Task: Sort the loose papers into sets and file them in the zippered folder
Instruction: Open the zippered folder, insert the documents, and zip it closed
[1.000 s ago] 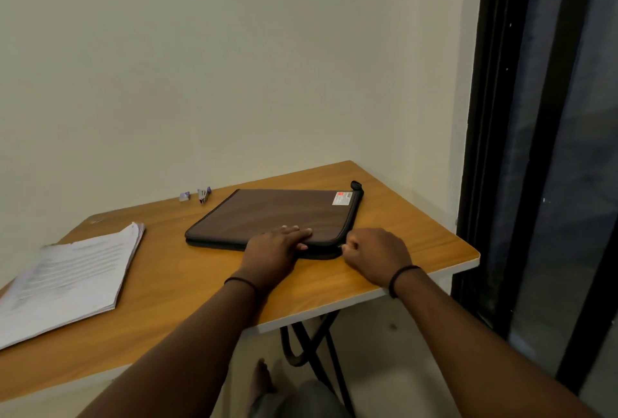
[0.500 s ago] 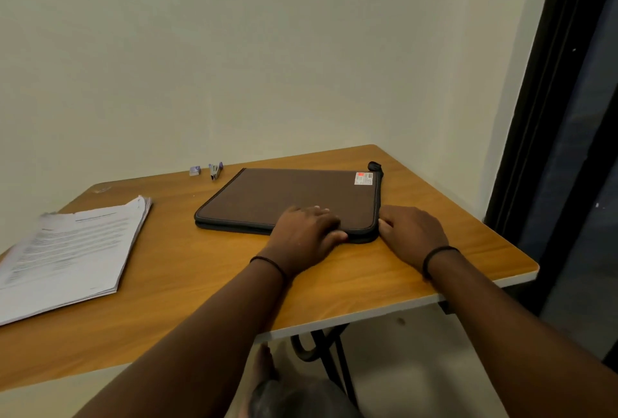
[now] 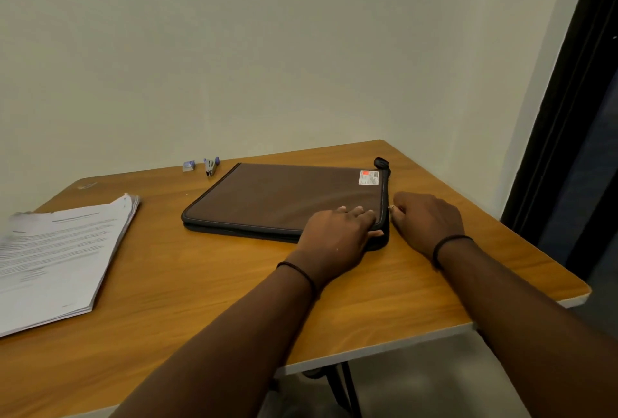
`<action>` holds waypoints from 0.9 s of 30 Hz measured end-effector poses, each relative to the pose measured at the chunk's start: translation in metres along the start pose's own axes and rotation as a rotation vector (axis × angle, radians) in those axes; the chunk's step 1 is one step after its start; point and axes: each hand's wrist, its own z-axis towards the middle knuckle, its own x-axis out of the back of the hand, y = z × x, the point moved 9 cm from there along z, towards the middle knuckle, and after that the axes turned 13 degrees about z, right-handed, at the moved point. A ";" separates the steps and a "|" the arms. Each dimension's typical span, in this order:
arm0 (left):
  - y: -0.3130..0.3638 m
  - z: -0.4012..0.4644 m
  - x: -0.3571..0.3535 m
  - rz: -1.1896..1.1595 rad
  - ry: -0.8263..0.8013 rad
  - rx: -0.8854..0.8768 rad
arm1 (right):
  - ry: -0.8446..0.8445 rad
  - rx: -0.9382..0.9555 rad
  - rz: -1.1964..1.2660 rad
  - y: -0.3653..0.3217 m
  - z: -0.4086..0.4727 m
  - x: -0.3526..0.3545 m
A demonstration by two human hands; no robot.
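A brown zippered folder (image 3: 284,198) lies flat and closed on the wooden table (image 3: 187,287), with a small red-and-white label near its far right corner. My left hand (image 3: 337,237) presses on the folder's near right corner, fingers on top and thumb against the edge. My right hand (image 3: 424,220) is beside the folder's right edge, its fingers pinching a small metal zipper pull (image 3: 390,206). A stack of printed papers (image 3: 57,257) lies at the table's left side, apart from the folder.
A small stapler (image 3: 210,166) and a little box of staples (image 3: 189,165) sit near the wall behind the folder. The table stands in a corner, with walls at the back and right. A dark door frame (image 3: 561,123) runs down the right side.
My right hand has moved along the folder's right edge away from me, from the near corner to partway up the side. My left hand slid right to the corner. The camera tilted down.
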 end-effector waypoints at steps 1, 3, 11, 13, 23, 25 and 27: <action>-0.003 0.001 -0.002 0.002 0.003 0.012 | 0.004 0.015 -0.004 -0.002 0.003 -0.002; -0.005 0.004 -0.003 0.025 0.033 0.013 | 0.021 0.058 -0.015 -0.006 0.005 -0.001; -0.006 0.001 0.015 0.033 0.162 0.004 | 0.060 0.050 -0.055 0.003 0.012 -0.001; -0.003 -0.001 0.020 0.028 0.187 -0.017 | 0.071 -0.024 -0.059 0.012 0.021 -0.003; -0.001 -0.001 0.022 -0.011 0.206 -0.035 | 0.074 -0.170 -0.056 0.039 0.072 -0.015; -0.002 0.000 0.020 -0.047 0.189 -0.034 | 0.075 -0.194 -0.079 0.040 0.079 -0.017; -0.003 0.001 0.017 -0.042 0.179 -0.034 | 0.075 -0.200 -0.074 0.040 0.085 -0.019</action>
